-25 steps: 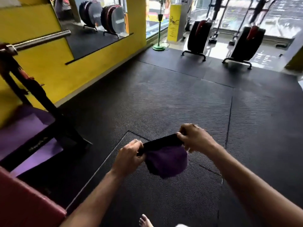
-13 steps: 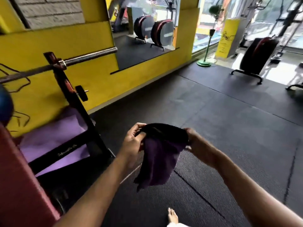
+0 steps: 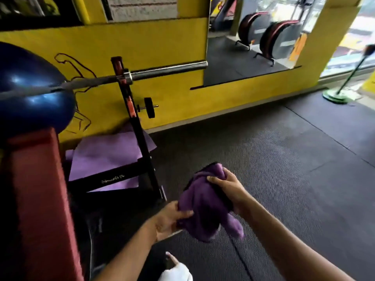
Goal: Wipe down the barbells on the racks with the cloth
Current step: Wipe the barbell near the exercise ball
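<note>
A purple cloth [image 3: 205, 207] hangs bunched between both hands in front of me. My right hand [image 3: 229, 187] grips its upper end, thumb over the fabric. My left hand [image 3: 170, 218] holds its lower left side from beneath. A steel barbell [image 3: 162, 71] lies across the black rack upright [image 3: 132, 110] at the upper left, well above and beyond the hands. Its left part runs in front of a blue ball.
A blue exercise ball [image 3: 30, 88] sits on a red padded bench [image 3: 38, 199] at the left. Purple mats [image 3: 105, 153] lie under the rack. A yellow wall with a mirror [image 3: 243, 47] stands behind, black rubber flooring [image 3: 284, 169] to the right, a green-based stand [image 3: 336, 96] far right.
The view has swung left, bringing the rack and barbell closer. The cloth went from stretched between both hands to bunched, with the right hand above and the left hand below.
</note>
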Demonstrator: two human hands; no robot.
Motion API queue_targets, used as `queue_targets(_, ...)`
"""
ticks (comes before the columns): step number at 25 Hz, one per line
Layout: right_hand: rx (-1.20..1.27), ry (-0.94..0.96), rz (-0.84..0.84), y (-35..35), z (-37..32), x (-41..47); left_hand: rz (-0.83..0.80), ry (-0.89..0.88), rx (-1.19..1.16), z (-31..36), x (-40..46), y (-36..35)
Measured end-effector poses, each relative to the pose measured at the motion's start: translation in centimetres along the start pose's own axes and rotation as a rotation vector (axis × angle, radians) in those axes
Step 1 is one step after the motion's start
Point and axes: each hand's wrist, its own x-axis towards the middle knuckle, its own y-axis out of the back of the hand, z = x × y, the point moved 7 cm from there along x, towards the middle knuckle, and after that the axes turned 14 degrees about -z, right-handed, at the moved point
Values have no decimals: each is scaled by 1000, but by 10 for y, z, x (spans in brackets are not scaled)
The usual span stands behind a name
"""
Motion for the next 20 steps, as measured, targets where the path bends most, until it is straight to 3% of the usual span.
queue_targets(3,115,-275,-126,19,27,49,156,-74,-132,32,36,47)
queue_targets(6,179,-396,-199,17,41,86,113,-96,-149,82,53,77)
queue_targets(9,77,-179,-53,10,-17,155,121,-133,42,157,66,118)
queue_targets(13,116,187,-124,0,-133,220,237,-357,199,294,74,151)
queue_targets(17,-186,321,-189,-5,-188,263,213,-426,360,367,88,161)
queue_targets(20,-168,278,-236,4,-215,304,215,-424,415,392,106,182)
